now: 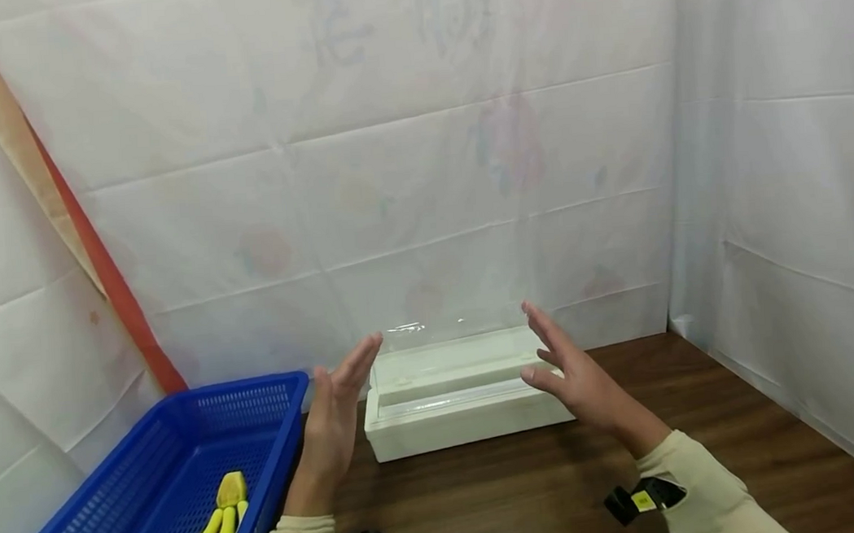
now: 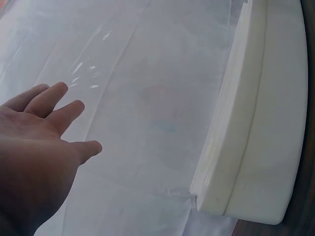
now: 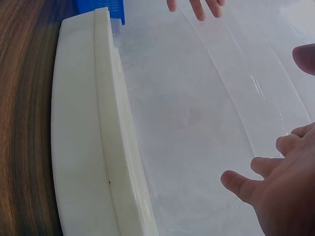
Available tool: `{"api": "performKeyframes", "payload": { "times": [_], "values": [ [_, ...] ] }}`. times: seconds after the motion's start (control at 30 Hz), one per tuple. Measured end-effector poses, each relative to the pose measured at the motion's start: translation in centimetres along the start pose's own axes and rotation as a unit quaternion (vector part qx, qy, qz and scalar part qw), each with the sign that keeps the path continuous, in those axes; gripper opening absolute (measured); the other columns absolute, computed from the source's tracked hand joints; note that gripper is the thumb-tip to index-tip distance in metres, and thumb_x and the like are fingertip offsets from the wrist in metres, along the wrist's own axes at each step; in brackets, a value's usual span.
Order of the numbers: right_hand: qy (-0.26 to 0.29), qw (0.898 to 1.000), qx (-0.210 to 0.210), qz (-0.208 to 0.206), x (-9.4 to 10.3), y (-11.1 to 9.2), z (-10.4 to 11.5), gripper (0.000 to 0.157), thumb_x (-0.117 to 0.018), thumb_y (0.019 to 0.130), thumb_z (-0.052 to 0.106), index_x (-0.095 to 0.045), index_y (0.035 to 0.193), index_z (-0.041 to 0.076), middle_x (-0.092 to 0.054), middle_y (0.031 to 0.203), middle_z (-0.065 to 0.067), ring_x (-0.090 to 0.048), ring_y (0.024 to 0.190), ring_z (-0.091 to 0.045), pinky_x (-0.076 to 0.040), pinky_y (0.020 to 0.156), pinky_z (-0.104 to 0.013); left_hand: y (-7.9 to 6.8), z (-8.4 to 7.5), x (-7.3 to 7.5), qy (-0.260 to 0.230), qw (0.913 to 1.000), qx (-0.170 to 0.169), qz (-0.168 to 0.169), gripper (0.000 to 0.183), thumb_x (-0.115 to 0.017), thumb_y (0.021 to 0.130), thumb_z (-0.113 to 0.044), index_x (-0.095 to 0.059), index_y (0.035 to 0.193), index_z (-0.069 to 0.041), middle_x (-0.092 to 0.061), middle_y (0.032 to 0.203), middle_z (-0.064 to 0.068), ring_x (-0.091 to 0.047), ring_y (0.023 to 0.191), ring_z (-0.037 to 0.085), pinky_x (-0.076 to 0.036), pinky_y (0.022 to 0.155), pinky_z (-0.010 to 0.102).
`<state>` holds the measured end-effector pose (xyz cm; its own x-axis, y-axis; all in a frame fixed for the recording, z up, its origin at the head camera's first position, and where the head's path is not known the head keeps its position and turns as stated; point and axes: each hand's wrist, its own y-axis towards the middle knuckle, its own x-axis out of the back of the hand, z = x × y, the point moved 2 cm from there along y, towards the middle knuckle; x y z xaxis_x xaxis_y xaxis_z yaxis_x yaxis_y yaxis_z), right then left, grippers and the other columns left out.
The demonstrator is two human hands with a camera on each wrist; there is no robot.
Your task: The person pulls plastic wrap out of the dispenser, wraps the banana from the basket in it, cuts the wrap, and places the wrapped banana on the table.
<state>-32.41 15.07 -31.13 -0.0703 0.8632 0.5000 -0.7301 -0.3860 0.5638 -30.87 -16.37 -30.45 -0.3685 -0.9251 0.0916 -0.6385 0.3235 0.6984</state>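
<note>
A person's left hand and right hand, fingers extended and slightly apart, flank the raised transparent plastic lid of a white rectangular plastic box on a brown wooden table, contact unclear, where even pressure from both sides should prevent twisting.

Box: plain off-white
Sheet over the box: see-through, streaked with white glints
Basket: deep blue, latticed with small holes
Bananas: bright yellow, duller at the stem
Tabletop: dark brown, wood-grained
Backdrop: white, faint pink and bluish blotches, pale grey lettering
Strips: one tan, one orange-red
Sleeves: plain cream
Right wrist device: black, yellow label
</note>
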Motion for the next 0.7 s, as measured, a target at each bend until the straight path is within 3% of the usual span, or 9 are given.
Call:
{"api": "performKeyframes", "payload": {
  "times": [0.27, 0.4, 0.7],
  "values": [
    [0.002, 1.000, -0.003, 0.005, -0.2, -0.3, 1.0, 0.077, -0.056, 0.093, 0.025, -0.005, 0.149, 0.029, -0.007, 0.154, 0.009, -0.010, 0.139, -0.014, -0.025, 0.103, -0.053, -0.7, -1.0, -0.2, 0.010, 0.9989, 0.042, 0.018, 0.063, 0.010, 0.099, -0.033, -0.019, 0.147, -0.006, -0.020, 0.152, 0.004, -0.008, 0.140, 0.015, 0.006, 0.107, 0.050],
    [0.001, 1.000, 0.000, 0.014, 0.0, -0.2, 0.8, 0.076, -0.056, 0.093, 0.024, -0.004, 0.149, 0.033, -0.006, 0.154, 0.010, -0.011, 0.139, -0.013, -0.027, 0.103, -0.051, -0.8, -1.4, -0.2, 0.017, 0.9993, 0.032, 0.012, 0.063, 0.011, 0.099, -0.031, -0.020, 0.147, -0.004, -0.020, 0.152, 0.006, -0.009, 0.140, 0.017, 0.006, 0.107, 0.049],
    [0.005, 1.000, 0.006, 0.021, 0.9, -0.1, 0.9, 0.074, -0.055, 0.094, 0.023, -0.006, 0.150, 0.028, -0.009, 0.153, 0.010, -0.018, 0.138, -0.021, -0.031, 0.101, -0.051, -0.6, -1.7, -0.1, 0.033, 0.9991, 0.027, 0.003, 0.063, 0.010, 0.099, -0.030, -0.023, 0.146, -0.006, -0.023, 0.151, 0.008, -0.012, 0.139, 0.017, 0.003, 0.108, 0.048]
  ]
}}
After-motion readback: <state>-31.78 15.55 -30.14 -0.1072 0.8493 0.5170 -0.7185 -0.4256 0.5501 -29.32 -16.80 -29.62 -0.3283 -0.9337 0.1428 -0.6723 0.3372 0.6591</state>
